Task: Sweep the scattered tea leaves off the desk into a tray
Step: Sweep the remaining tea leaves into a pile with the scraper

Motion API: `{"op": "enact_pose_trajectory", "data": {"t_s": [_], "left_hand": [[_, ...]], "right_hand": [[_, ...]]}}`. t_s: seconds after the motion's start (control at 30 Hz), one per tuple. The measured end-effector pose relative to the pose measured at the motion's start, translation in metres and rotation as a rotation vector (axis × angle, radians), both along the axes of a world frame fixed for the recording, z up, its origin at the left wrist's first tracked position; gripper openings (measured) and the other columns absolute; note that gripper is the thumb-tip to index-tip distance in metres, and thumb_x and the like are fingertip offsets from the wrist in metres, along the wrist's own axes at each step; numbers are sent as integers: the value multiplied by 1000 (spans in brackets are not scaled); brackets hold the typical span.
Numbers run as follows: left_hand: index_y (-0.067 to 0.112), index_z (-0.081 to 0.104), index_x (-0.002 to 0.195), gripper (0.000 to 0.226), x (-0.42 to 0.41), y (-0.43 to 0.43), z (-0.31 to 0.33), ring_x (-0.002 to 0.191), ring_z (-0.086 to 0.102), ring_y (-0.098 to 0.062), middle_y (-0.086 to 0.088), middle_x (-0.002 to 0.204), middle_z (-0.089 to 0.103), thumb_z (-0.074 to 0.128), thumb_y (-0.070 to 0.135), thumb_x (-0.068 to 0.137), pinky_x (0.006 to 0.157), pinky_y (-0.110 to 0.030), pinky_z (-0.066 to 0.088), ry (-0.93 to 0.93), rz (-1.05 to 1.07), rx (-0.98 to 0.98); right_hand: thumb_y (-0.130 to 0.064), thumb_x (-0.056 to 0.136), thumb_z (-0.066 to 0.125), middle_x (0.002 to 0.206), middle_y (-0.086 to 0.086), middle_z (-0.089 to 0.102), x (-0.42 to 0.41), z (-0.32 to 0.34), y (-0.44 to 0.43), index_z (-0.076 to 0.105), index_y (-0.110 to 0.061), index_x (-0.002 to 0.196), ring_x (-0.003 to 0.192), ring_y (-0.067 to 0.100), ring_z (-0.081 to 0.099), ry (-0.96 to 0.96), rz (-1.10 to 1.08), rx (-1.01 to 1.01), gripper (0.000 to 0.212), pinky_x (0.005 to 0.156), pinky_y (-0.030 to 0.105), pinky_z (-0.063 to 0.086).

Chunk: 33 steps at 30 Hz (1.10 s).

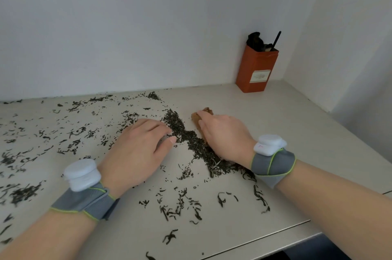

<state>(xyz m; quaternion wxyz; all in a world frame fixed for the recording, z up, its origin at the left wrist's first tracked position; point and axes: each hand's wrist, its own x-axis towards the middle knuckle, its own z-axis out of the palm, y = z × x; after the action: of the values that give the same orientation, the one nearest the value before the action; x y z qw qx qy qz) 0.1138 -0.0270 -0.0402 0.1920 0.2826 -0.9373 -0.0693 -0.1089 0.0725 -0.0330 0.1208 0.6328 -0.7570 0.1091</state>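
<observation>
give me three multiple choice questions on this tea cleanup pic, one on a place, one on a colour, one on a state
1. Where does the orange tin stand?
A. back right corner
B. front centre
C. front left edge

2. What colour are the wrist straps?
A. red
B. grey with green edging
C. black

3. What is the right hand doing?
A. lifting the tin
B. hanging idle in the air
C. holding the brown tray on the desk

Answers: 1 A, it stands far right at the back; 2 B, both bands are grey with a green rim; 3 C, its fingers lie over the tray beside the heaped tea leaves.
</observation>
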Motion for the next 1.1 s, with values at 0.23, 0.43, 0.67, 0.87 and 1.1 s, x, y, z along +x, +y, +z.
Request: {"op": "enact_pose_trajectory", "data": {"t_s": [0.23,0.43,0.67,0.87,1.1], "left_hand": [[26,64,135,50,0,2,1,133,47,-10,12,138,60,36,54,104,116,-39,38,-3,-23,3],[27,63,137,51,0,3,1,135,45,-10,12,141,59,35,54,104,118,-36,35,-13,-20,1],[27,61,139,51,0,2,1,136,44,-10,11,142,58,35,54,105,119,-35,34,-28,-15,-12],[27,61,139,53,2,2,1,136,43,-11,12,142,58,32,56,105,118,-41,37,-41,-8,-8],[27,61,138,52,1,3,2,135,44,-11,12,140,59,32,55,106,117,-42,37,-44,-13,-1]], "right_hand": [[-43,108,23,87,-2,66,-42,10,54,45,-32,135,73,25,61,-141,-122,-35,37,68,44,55],[-45,108,19,96,0,68,-70,4,112,43,-32,139,80,27,62,-65,-233,53,42,72,41,54],[-39,108,21,77,-3,57,-32,-5,103,44,-27,124,64,30,59,58,-142,46,30,60,42,53],[-27,107,36,72,-4,50,13,-3,59,44,-22,124,56,25,53,62,0,45,19,52,38,50],[-30,108,31,72,-4,53,27,3,39,47,-23,114,57,26,53,21,62,33,18,55,39,50]]}}
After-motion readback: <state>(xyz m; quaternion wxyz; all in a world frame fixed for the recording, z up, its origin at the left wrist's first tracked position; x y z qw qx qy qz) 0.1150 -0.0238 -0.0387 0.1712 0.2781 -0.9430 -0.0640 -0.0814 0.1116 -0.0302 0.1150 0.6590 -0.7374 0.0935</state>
